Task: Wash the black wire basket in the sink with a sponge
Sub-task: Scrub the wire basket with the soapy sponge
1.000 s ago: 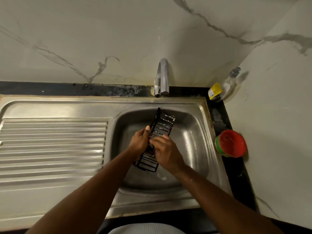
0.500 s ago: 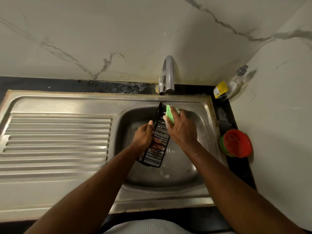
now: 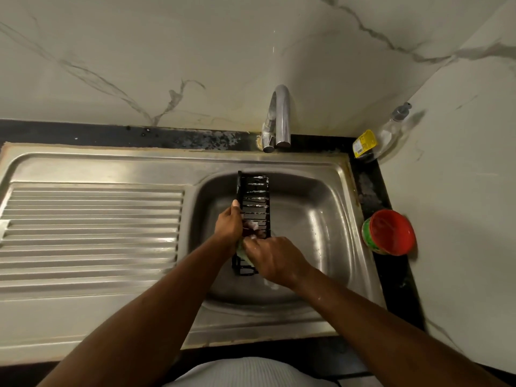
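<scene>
The black wire basket (image 3: 255,196) sits over the middle of the sink (image 3: 321,219) basin, long axis running from the front edge toward the tap (image 3: 279,115) at the back edge. The left hand (image 3: 229,226) curls round its left rail; the right hand (image 3: 276,258) pinches the green sponge (image 3: 240,249) against its near end. To scrub well, I judge, hold the rail firm; stroke along each rung.

Black counter (image 3: 372,196) holds steel sink (image 3: 83,163), red-lidded tub (image 3: 391,231), soap bottle (image 3: 389,132).
</scene>
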{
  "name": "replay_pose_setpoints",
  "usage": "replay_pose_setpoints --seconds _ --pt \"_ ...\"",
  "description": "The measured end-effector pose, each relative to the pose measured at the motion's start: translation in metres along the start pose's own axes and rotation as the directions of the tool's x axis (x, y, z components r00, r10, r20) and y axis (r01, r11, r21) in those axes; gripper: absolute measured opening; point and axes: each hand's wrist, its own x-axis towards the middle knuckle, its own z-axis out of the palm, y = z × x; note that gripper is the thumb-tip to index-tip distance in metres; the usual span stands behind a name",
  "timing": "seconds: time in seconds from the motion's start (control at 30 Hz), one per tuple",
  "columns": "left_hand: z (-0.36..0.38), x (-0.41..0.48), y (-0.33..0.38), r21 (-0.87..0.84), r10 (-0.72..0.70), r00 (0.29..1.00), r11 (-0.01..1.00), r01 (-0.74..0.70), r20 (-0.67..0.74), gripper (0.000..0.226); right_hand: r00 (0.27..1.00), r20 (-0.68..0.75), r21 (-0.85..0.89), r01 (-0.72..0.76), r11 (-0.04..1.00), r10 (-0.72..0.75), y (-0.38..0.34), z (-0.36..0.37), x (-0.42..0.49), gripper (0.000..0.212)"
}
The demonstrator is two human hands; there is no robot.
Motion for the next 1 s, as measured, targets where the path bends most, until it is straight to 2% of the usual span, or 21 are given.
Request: replay_pose_setpoints --seconds 0.1,0.13,0.2,0.27,0.33,0.4,0.43,0.47,0.53,0.67,0.73,0.77,0.8,0.83,0.9,1.0 --pt "-0.003 0.001 -0.003 -0.060 -0.044 0.999 0.997 0.045 0.019 0.045 0.996 0.010 -0.058 0.086 0.995 -0.086 0.020 0.000 0.000 0.017" --pt "-0.006 0.002 -0.003 -0.050 -0.055 0.998 0.997 0.055 0.006 0.047 0.999 -0.014 -0.053 0.044 0.998 -0.045 0.031 -0.001 0.003 0.021" --pt "-0.009 0.003 -0.003 -0.086 -0.101 0.995 0.991 0.101 0.007 0.045 0.985 -0.042 -0.029 -0.171 0.985 0.170 0.055 -0.001 0.012 0.017" --pt "-0.011 0.001 0.000 -0.089 -0.131 0.991 0.987 0.132 0.024 0.042 0.893 0.009 0.003 -0.450 0.893 0.450 0.077 0.007 0.022 0.015" --pt "-0.012 0.000 0.003 -0.053 -0.139 0.990 0.989 0.140 0.028 0.041 0.759 0.043 0.156 -0.648 0.746 0.650 0.089 0.019 0.029 0.018" --pt "-0.010 0.000 0.006 -0.029 -0.151 0.988 0.988 0.151 0.017 0.041 0.641 0.012 0.319 -0.730 0.605 0.767 0.090 0.023 0.037 0.016" --pt "-0.010 0.000 0.007 -0.036 -0.156 0.988 0.987 0.156 0.005 0.042 0.618 -0.010 0.336 -0.738 0.585 0.786 0.087 0.023 0.040 0.016" --pt "-0.011 0.001 0.006 -0.057 -0.158 0.987 0.986 0.157 -0.014 0.042 0.631 -0.025 0.306 -0.734 0.607 0.775 0.081 0.023 0.043 0.016" --pt "-0.015 0.005 0.003 -0.128 -0.177 0.983 0.977 0.169 -0.052 0.043 0.710 -0.030 0.203 -0.685 0.699 0.704 0.063 0.021 0.046 0.020" --pt "-0.025 0.011 -0.010 -0.187 -0.217 0.974 0.961 0.202 -0.063 0.044 0.892 -0.078 0.184 -0.426 0.886 0.445 0.023 0.007 0.032 0.015" --pt "-0.026 0.009 -0.011 -0.190 -0.219 0.975 0.960 0.207 -0.045 0.045 0.935 -0.087 0.158 -0.327 0.932 0.343 0.030 0.005 0.024 0.013" --pt "-0.026 0.008 -0.010 -0.194 -0.217 0.976 0.959 0.208 -0.026 0.045 0.931 -0.071 0.151 -0.344 0.927 0.357 0.041 0.005 0.023 0.014" --pt "-0.026 0.006 -0.008 -0.192 -0.210 0.978 0.960 0.206 -0.002 0.045 0.901 -0.049 0.146 -0.421 0.895 0.431 0.053 0.005 0.023 0.016" --pt "-0.027 0.005 -0.005 -0.182 -0.202 0.979 0.962 0.203 0.023 0.045 0.839 -0.025 0.145 -0.535 0.832 0.544 0.068 0.006 0.024 0.019" --pt "-0.028 0.004 -0.003 -0.145 -0.176 0.982 0.972 0.184 0.066 0.046 0.677 -0.005 0.134 -0.729 0.672 0.736 0.091 0.004 0.032 0.021" --pt "-0.028 0.005 -0.001 -0.071 -0.128 0.989 0.989 0.133 0.073 0.050 0.534 -0.058 0.198 -0.822 0.534 0.844 0.096 -0.010 0.060 0.022"
